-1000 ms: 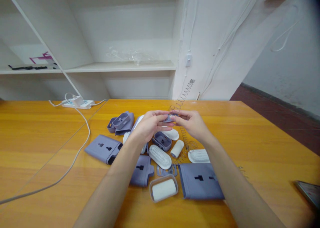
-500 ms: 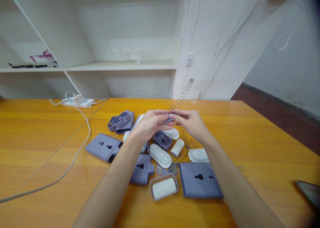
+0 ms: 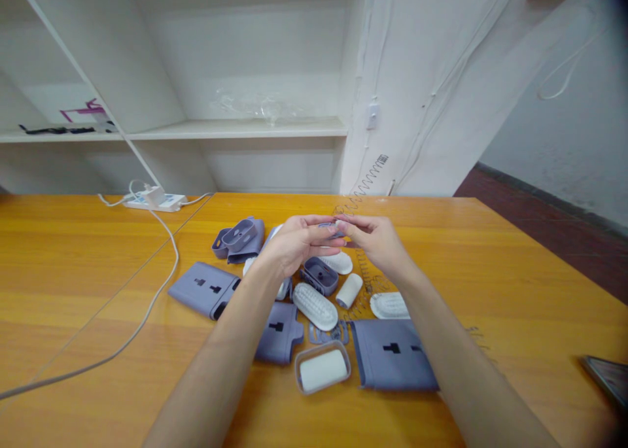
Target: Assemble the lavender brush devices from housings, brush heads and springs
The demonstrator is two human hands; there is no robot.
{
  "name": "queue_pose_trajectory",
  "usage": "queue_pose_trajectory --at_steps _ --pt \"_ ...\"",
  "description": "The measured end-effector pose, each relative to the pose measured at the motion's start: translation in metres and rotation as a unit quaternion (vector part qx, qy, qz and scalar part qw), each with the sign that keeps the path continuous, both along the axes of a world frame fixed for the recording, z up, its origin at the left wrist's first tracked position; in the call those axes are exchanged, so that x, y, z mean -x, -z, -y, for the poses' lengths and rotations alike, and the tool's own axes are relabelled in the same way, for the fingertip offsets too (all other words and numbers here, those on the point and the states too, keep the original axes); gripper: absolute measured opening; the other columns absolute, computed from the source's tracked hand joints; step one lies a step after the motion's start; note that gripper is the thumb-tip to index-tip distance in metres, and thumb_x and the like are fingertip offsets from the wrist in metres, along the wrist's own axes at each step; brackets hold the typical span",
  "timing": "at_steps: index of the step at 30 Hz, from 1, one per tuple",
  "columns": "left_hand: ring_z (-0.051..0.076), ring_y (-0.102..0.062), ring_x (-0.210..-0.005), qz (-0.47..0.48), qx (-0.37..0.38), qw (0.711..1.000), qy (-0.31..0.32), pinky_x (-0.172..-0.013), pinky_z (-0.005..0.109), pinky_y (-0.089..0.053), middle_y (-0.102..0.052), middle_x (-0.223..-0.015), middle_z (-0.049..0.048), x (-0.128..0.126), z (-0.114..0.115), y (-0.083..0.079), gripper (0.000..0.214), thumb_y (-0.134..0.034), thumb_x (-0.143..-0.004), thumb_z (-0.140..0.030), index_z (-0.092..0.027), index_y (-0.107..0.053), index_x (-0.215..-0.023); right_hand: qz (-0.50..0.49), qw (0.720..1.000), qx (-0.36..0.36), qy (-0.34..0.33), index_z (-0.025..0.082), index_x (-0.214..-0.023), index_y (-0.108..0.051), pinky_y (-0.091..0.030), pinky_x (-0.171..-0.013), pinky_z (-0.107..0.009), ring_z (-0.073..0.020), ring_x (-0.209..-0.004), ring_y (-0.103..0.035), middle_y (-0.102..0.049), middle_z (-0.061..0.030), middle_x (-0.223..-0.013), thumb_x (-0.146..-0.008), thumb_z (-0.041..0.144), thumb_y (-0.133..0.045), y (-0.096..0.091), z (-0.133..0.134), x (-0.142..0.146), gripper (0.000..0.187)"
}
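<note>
Head view: a small grey-purple part (image 3: 326,225) is held above the middle of the surface (image 3: 490,258), between the fingertips of both hands. It is pinched from the left by the grip of the left hand (image 3: 290,242) and from the right by the grip of the right hand (image 3: 381,242); each grip is narrow. Much of the part is covered by the fingers, so its full outline cannot be told. Beyond the right fingertips a coiled wire (image 3: 383,160) is seen, stretched toward the far right; whether it is joined to the part cannot be told.

Under and nearer than the hands, a grey-purple open shell (image 3: 320,278), a ridged white oval piece (image 3: 314,307) and a white cylinder (image 3: 349,291) are grouped close together. Nearer, a white block (image 3: 324,371) is contained in a clear tray (image 3: 297,369), with a flat grey-purple case (image 3: 400,366) placed to its right.

The part is judged to be light, stiff and fairly smooth, probably of moulded plastic, and is best taken by its opposite edges between thumb and fingertip. The wire is judged springy and easily tangled or bent; it is best taken near an end.
</note>
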State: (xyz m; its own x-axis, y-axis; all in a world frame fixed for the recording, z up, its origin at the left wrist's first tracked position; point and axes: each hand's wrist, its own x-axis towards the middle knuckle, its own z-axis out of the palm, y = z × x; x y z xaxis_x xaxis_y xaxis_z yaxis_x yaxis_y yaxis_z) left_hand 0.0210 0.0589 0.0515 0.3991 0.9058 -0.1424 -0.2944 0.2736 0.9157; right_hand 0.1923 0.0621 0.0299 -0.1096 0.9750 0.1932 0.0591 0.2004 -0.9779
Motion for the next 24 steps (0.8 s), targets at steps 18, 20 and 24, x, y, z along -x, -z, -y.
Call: queue_pose_trajectory --at_steps 18,20,24 --pt "0.018 -0.071 -0.068 -0.029 0.040 0.998 -0.032 -0.063 0.029 -0.061 -0.072 -0.080 0.0110 0.001 -0.002 -0.001 0.024 -0.058 -0.078 0.001 -0.006 -0.068 -0.098 0.111 0.989 -0.053 -0.076 0.017 -0.116 -0.071 -0.055 -0.091 -0.041 -0.0260 -0.104 -0.069 -0.072 -0.0086 -0.115 -0.080 0.033 -0.069 -0.007 0.003 -0.006 0.039" --pt "0.018 -0.071 -0.066 -0.034 0.045 0.998 -0.031 -0.062 0.030 -0.061 -0.072 -0.077 0.0096 0.002 -0.002 -0.002 0.024 -0.057 -0.078 0.002 -0.007 -0.068 -0.098 0.128 0.986 -0.052 -0.098 0.018 -0.118 -0.069 -0.056 -0.090 -0.041 -0.0265 -0.104 -0.069 -0.071 -0.0083 -0.118 -0.080 0.031 -0.069 -0.008 0.002 -0.011 0.040" --pt "0.017 -0.070 -0.063 -0.041 0.052 0.998 -0.020 -0.057 0.028 -0.060 -0.071 -0.080 0.0094 0.003 -0.002 -0.001 0.024 -0.058 -0.078 0.000 -0.009 -0.067 -0.098 0.147 0.982 -0.061 -0.102 0.020 -0.115 -0.072 -0.056 -0.089 -0.042 -0.0277 -0.103 -0.069 -0.071 -0.0080 -0.117 -0.080 0.029 -0.068 -0.008 0.001 -0.017 0.036"
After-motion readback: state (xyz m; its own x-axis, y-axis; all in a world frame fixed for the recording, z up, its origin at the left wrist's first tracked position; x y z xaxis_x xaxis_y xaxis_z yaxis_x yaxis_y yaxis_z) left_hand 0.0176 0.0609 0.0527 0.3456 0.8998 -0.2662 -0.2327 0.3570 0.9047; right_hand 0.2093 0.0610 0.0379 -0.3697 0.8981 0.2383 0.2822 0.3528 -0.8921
